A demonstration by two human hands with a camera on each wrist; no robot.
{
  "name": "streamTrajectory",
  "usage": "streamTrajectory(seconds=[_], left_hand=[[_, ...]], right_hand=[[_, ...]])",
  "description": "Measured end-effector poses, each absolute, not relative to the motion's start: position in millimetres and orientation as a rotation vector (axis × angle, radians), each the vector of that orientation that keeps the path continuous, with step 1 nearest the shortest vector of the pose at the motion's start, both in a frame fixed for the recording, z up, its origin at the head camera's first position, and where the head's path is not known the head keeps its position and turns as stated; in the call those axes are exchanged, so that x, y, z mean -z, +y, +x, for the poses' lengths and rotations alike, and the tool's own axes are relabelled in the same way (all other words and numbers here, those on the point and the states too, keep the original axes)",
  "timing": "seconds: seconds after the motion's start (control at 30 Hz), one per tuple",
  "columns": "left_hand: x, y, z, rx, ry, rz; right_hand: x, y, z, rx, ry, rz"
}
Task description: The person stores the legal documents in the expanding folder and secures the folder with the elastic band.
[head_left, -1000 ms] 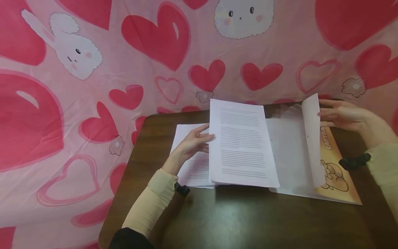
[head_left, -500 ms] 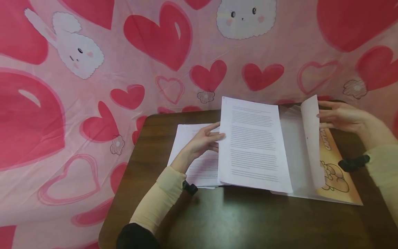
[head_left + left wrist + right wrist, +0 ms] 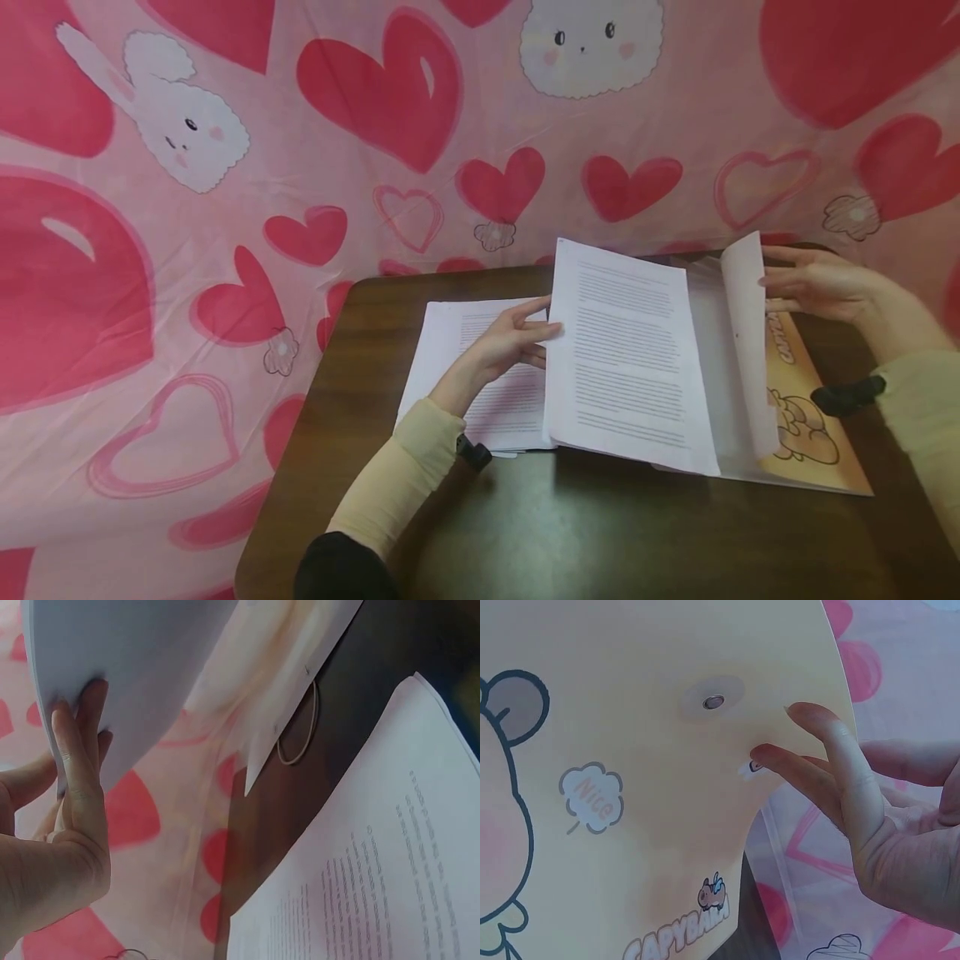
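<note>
My left hand (image 3: 506, 340) pinches a sheaf of printed paper (image 3: 626, 358) by its left edge, thumb in front and fingers behind. The sheaf is raised at a tilt and covers part of an opened document folder (image 3: 813, 425). My right hand (image 3: 825, 285) holds up the folder's pale flap (image 3: 745, 342) by its outer edge. In the right wrist view, fingers lie against the yellow printed side (image 3: 652, 735), which shows a capybara drawing and a metal snap. Below my left hand, another stack of printed sheets (image 3: 375, 877) lies flat.
A dark wooden table (image 3: 525, 533) carries everything, with rounded corners at the left. Behind it hangs a pink cloth (image 3: 337, 133) with hearts and rabbit faces. A thin cord loop (image 3: 304, 739) shows by the folder's edge in the left wrist view.
My left hand has carried the sheaf rightward, over the folder, uncovering more of the lower stack. My right hand stays nearly still, holding the flap up.
</note>
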State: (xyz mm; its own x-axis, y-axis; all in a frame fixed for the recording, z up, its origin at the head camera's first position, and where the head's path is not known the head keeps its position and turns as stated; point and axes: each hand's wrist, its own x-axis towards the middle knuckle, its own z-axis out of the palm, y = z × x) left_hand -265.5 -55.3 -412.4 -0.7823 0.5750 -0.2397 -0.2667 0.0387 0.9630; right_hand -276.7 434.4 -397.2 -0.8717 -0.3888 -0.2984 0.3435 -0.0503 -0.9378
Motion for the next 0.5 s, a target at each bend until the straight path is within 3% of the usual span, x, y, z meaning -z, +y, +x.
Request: streamTrajectory(seconds=[0.5], left_hand=[[413.1,-30.6,-268.4,-1.798,1.699,0.308]], right_hand=[[394.4,430.0,-276.0,1.898,1.828,-0.035]])
